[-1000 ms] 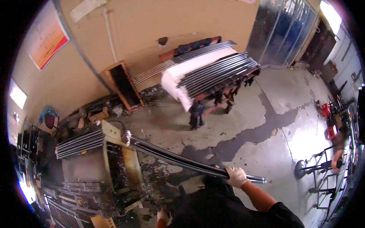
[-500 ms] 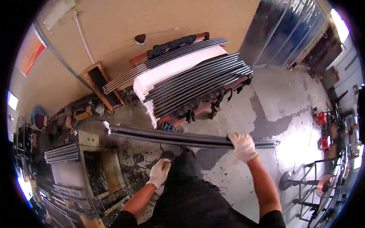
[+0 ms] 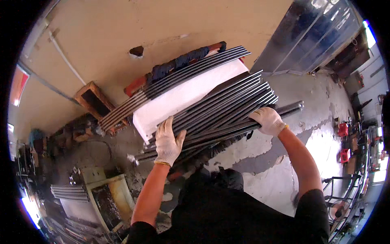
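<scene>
Both my hands wear pale work gloves. My right hand [image 3: 268,120] is closed round a bundle of dark metal rods [image 3: 227,133], towards its right end. The bundle lies slantwise along the near edge of a rack, against a row of similar dark rods [image 3: 227,99]. My left hand [image 3: 167,142] lies on the rods near their left ends, fingers stretched out and thumb apart. Under its palm the bundle runs on to its left end. White padding [image 3: 191,91] shows on the rack behind the row. Farther back lies another set of rods [image 3: 178,75].
A cloth-wrapped rail [image 3: 174,63] runs behind the rack by the wall. On the left stand a wooden frame [image 3: 95,99] and a worn metal cabinet [image 3: 95,177], with more rods [image 3: 69,192] beside it. Red crates [image 3: 344,130] and a fan [image 3: 337,209] are at the right.
The bundle has moved up and forward from over the floor onto the rack's near edge, with my right hand on it. My left hand has come up from my side onto the rods.
</scene>
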`<state>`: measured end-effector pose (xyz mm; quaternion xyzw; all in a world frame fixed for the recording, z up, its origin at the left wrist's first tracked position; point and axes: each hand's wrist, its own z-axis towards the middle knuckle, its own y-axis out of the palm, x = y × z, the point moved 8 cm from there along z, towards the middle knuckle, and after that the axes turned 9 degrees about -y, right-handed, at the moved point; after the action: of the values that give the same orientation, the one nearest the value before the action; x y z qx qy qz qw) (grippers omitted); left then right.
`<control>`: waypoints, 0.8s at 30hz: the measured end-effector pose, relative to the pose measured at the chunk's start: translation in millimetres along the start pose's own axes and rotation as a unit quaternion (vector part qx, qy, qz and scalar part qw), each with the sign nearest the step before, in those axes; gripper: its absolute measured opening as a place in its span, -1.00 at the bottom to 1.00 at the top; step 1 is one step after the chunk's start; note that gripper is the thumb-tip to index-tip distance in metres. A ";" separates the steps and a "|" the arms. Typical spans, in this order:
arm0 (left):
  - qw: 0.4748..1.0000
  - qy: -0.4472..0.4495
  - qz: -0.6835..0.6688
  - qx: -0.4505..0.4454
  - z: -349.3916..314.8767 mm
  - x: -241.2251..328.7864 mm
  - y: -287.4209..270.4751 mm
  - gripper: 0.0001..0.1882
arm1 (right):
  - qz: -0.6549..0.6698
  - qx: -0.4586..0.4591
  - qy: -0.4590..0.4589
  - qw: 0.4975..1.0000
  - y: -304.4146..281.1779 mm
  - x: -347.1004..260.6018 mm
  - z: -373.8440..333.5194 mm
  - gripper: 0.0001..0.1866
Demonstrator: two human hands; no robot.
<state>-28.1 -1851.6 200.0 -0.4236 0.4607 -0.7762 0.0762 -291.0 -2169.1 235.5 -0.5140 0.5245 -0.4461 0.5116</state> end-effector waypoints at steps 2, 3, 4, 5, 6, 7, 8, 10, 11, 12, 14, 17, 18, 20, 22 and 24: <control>0.999 -0.023 0.017 -0.016 30.8 -10.7 24.3 -0.26 | 0.005 -0.008 -0.024 1.000 2.2 26.3 31.8 -0.48; 0.999 -0.032 0.020 -0.026 38.5 -15.5 34.5 -0.26 | 0.010 -0.016 -0.041 0.999 6.2 36.4 47.4 -0.48; 0.998 -0.042 0.024 -0.035 45.8 -19.8 44.0 -0.26 | -0.009 -0.042 -0.038 0.998 11.5 51.0 63.9 -0.47; 0.995 -0.070 0.006 -0.068 60.9 -17.4 54.9 -0.25 | -0.015 -0.068 -0.038 0.997 14.0 66.5 80.3 -0.46; 0.993 -0.084 0.001 -0.077 68.3 -18.0 65.4 -0.25 | -0.021 -0.094 -0.038 0.995 17.7 81.3 94.8 -0.46; 0.991 -0.099 -0.004 -0.086 70.9 -20.3 78.6 -0.25 | -0.022 -0.121 -0.038 0.992 25.4 93.0 104.9 -0.44; 0.990 -0.112 -0.009 -0.089 77.7 -22.3 91.7 -0.24 | -0.027 -0.144 -0.038 0.988 32.6 107.3 115.7 -0.43; 0.989 -0.115 0.029 -0.085 89.4 -25.7 110.5 -0.28 | -0.055 -0.141 -0.078 0.985 45.3 125.8 138.4 -0.47; 0.988 -0.123 0.045 -0.083 95.1 -27.2 121.1 -0.27 | -0.053 -0.158 -0.097 0.981 53.1 132.2 147.9 -0.50; 0.987 -0.128 0.058 -0.079 106.1 -25.8 132.2 -0.27 | -0.054 -0.174 -0.115 0.977 58.7 143.4 157.8 -0.54; 0.979 -0.159 0.089 -0.091 119.0 -26.9 149.4 -0.28 | -0.047 -0.162 -0.141 0.975 73.3 156.3 167.4 -0.60; 0.973 -0.171 0.116 -0.103 129.2 -34.9 189.3 -0.27 | -0.003 -0.184 -0.181 0.966 111.0 187.2 161.0 -0.45; 0.967 -0.174 0.136 -0.128 128.5 -32.6 205.1 -0.27 | 0.018 -0.137 -0.224 0.965 119.4 198.3 152.3 -0.36; 0.957 -0.183 0.188 -0.121 129.3 -18.2 209.3 -0.32 | 0.112 -0.065 -0.176 0.976 118.2 238.2 159.1 -0.23; 0.955 -0.210 0.183 -0.101 129.0 -17.3 204.7 -0.33 | 0.194 -0.044 -0.049 0.979 91.1 288.9 185.6 -0.16; 0.958 -0.212 0.166 -0.097 136.3 -15.9 214.6 -0.31 | 0.301 0.105 0.214 0.923 115.2 398.3 184.6 -0.20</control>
<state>22.7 -2053.2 52.9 -0.5010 0.5708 -0.5969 0.2586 -96.1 -2546.5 75.5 -0.1672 0.7015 -0.4233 0.5484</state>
